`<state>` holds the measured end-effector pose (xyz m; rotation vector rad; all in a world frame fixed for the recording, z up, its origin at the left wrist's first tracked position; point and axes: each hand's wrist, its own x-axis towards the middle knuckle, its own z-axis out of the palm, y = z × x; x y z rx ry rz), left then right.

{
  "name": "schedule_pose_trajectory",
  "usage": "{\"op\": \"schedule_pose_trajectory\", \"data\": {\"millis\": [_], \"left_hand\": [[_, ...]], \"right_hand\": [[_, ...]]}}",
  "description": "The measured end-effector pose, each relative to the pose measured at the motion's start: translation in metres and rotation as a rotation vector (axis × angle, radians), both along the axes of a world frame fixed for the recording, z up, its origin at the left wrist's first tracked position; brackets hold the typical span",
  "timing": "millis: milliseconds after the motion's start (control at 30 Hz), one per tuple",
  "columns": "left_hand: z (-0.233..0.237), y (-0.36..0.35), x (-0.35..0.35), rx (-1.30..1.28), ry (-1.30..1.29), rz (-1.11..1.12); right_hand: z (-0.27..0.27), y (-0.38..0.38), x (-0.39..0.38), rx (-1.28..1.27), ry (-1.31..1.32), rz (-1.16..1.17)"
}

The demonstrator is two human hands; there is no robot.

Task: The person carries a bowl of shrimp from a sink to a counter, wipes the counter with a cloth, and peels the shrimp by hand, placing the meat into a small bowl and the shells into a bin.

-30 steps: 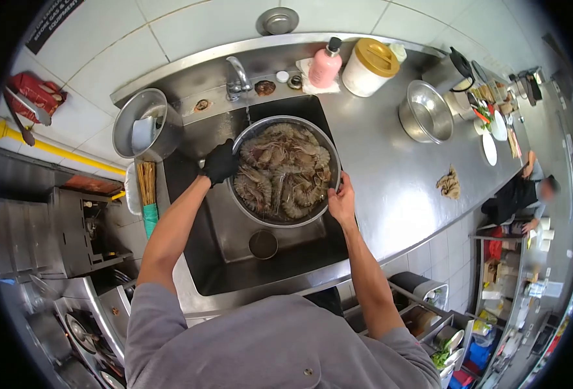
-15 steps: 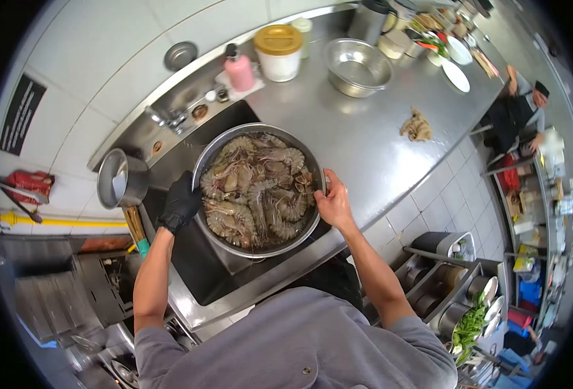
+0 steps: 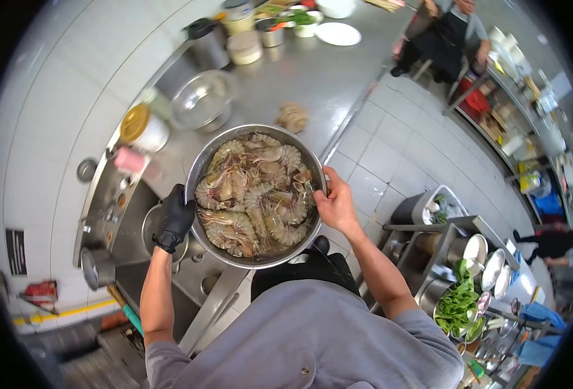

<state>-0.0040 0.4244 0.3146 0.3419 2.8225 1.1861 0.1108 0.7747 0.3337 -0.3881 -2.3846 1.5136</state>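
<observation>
A round metal bowl (image 3: 199, 241) full of large raw shrimp (image 3: 257, 194) in some liquid is held up in front of me. My left hand (image 3: 176, 218), in a black glove, grips its left rim. Bare, my right hand (image 3: 335, 200) clasps the opposite rim, thumb on top and fingers partly hidden beneath. Below and left of the bowl lies the sink (image 3: 186, 285), with a metal pot partly behind my glove. A knob of ginger (image 3: 292, 117) rests on the counter just beyond the bowl.
On the steel counter (image 3: 328, 78) stand a metal colander (image 3: 203, 97), a tub with a golden lid (image 3: 145, 126) and a pink bottle (image 3: 129, 159). To the right are a shelf with leafy greens (image 3: 456, 301) and a grey bin (image 3: 422, 206). A seated person (image 3: 452, 39) is farther back.
The bowl, still in both hands, has moved off from over the sink toward the counter's front edge. My view has turned right, showing more floor and uncovering a pot in the sink.
</observation>
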Motion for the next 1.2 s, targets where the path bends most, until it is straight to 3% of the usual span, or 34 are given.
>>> {"op": "schedule_pose_trajectory", "data": {"millis": [100,233,367,467,567,633,733,767,833,900,1033,1200], "left_hand": [[0.033,0.096,-0.028,-0.028,0.027,-0.106],[0.040,0.203,-0.083,-0.034,0.043,-0.333],[0.073,0.342,-0.125,-0.035,0.061,-0.514],[0.072,0.437,-0.151,-0.066,0.068,-0.668],[0.067,0.540,-0.177,-0.076,0.056,-0.842],[0.099,0.617,-0.174,-0.088,0.024,-0.935],[0.085,0.731,-0.193,-0.025,0.173,-1.174],[0.060,0.773,-0.203,0.128,0.219,-1.287],[0.092,0.850,-0.177,-0.025,0.141,-1.363],[0.093,0.925,-0.165,-0.131,0.165,-1.448],[0.088,1.050,-0.116,-0.201,0.159,-1.633],[0.095,1.182,-0.033,-0.189,0.120,-1.842]], "right_hand": [[0.038,0.081,0.011,0.063,-0.034,-0.110],[0.016,0.157,0.011,-0.020,-0.053,-0.277],[0.040,0.249,0.023,0.019,-0.045,-0.468],[0.010,0.306,0.034,-0.028,-0.002,-0.603],[0.016,0.354,0.043,-0.025,-0.051,-0.773],[0.017,0.395,0.056,-0.050,-0.032,-0.901],[0.032,0.436,0.060,-0.087,-0.076,-1.070],[0.020,0.451,0.063,-0.068,-0.025,-1.150],[0.042,0.487,0.084,-0.132,0.000,-1.255],[0.042,0.516,0.091,-0.179,0.007,-1.374],[0.018,0.568,0.115,-0.152,0.074,-1.611],[0.024,0.631,0.157,-0.213,0.121,-1.804]]}}
